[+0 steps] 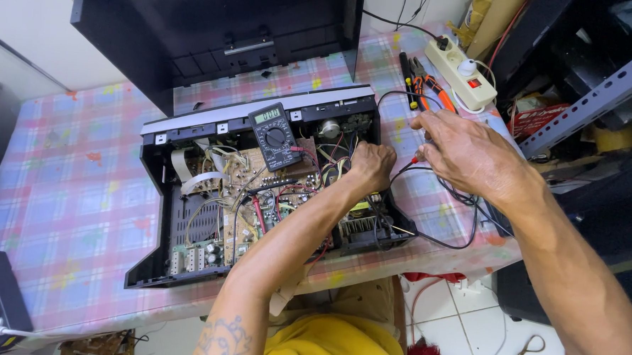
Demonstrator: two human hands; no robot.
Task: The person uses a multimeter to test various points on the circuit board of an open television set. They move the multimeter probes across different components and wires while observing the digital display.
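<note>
An opened black electronic unit (pixel 156 263) lies on the table, its circuit board (pixel 258 203) and wiring exposed. A black digital multimeter (pixel 275 135) rests on top of the board near the front panel. My left hand (pixel 370 166) reaches into the right side of the unit, fingers closed among the wires; what it holds is hidden. My right hand (pixel 466 152) hovers just right of the unit, pinching a red-tipped test probe (pixel 417 161) with black leads (pixel 441 240) trailing below.
The unit's black cover (pixel 159 21) stands at the back. A white power strip (pixel 462 81) and orange-handled pliers (pixel 430 87) lie at the right rear. A metal shelf frame (pixel 590 90) stands to the right. The checked tablecloth (pixel 67 188) spreads left.
</note>
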